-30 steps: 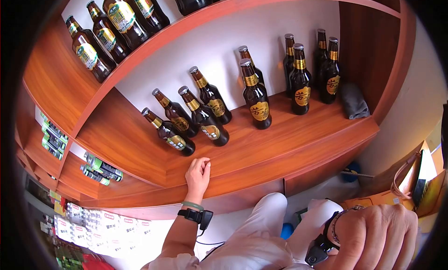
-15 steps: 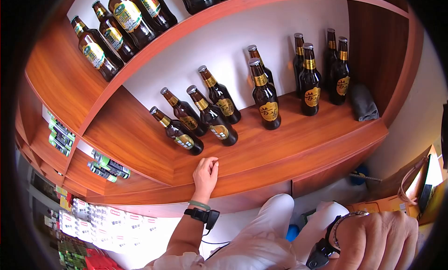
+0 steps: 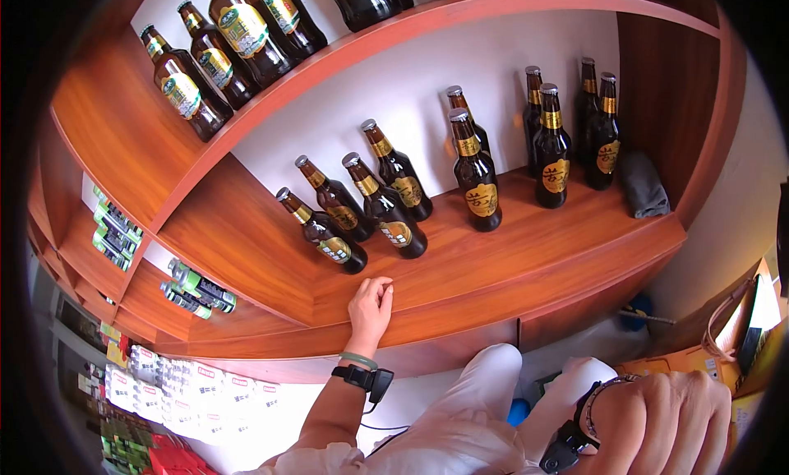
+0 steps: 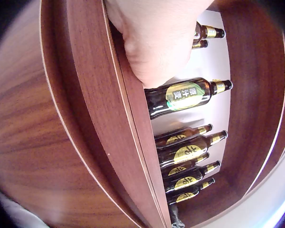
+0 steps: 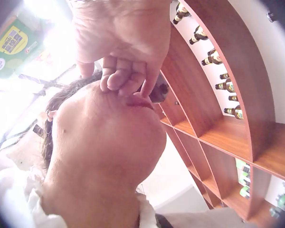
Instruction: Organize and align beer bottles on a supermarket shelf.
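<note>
My left hand (image 3: 371, 307) rests at the front edge of the middle shelf (image 3: 444, 265), fingers loosely bent and nothing held. Just beyond its fingertips stands a brown beer bottle (image 3: 333, 245) with a gold-and-green label, beside several similar bottles. In the left wrist view, part of the hand (image 4: 156, 38) overlaps the shelf edge, with a beer bottle (image 4: 183, 96) behind it. My right hand (image 3: 666, 421) is raised close to the camera, away from the shelf. Its fingers (image 5: 121, 78) are loosely curled against the person's face, holding nothing.
More dark beer bottles (image 3: 555, 167) with gold labels stand to the right, near a rolled dark cloth (image 3: 645, 187). Large bottles (image 3: 246, 35) fill the upper shelf. Green-topped cans (image 3: 197, 290) sit on the left shelves, and wrapped white packs (image 3: 189, 393) are stacked below.
The head view has shifted, so the shelf and bottles appear farther right. My left hand stays at the shelf edge and my right hand stays raised; no bottle has moved on the shelf.
</note>
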### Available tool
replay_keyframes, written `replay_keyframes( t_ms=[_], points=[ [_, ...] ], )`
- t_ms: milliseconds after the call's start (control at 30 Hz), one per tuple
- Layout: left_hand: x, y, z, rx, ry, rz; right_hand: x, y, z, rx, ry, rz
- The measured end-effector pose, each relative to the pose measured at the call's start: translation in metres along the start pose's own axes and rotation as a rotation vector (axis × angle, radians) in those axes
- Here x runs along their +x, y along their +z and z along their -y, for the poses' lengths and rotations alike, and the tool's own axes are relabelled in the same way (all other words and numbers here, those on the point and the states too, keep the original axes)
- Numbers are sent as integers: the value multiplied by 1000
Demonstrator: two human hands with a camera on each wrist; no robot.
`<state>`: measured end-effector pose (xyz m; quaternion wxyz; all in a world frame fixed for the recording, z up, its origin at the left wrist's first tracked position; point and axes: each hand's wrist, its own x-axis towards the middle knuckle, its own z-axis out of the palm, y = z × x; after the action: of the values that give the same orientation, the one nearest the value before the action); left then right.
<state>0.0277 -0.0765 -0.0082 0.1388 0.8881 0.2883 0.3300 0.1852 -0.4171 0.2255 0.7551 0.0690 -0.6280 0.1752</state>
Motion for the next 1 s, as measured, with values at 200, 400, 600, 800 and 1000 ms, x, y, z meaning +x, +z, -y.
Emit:
replay_keyframes(
  t_ms=[200,400,600,800,1000],
  points=[
    [2,0,2,-2,18,-26,-1,-31,-5,-173,9,65],
    [0,-2,2,-8,6,-26,-12,-29,-28,-518,234,-249],
    [0,-4,2,-28,35,-30,-15,-42,-33,-747,562,-303],
    [2,-5,4,-62,50,-41,-1,-49,-19,-1231,769,-226],
    [-2,-7,4,-67,81,30,-28,-73,3,-1611,984,-153]
  ],
)
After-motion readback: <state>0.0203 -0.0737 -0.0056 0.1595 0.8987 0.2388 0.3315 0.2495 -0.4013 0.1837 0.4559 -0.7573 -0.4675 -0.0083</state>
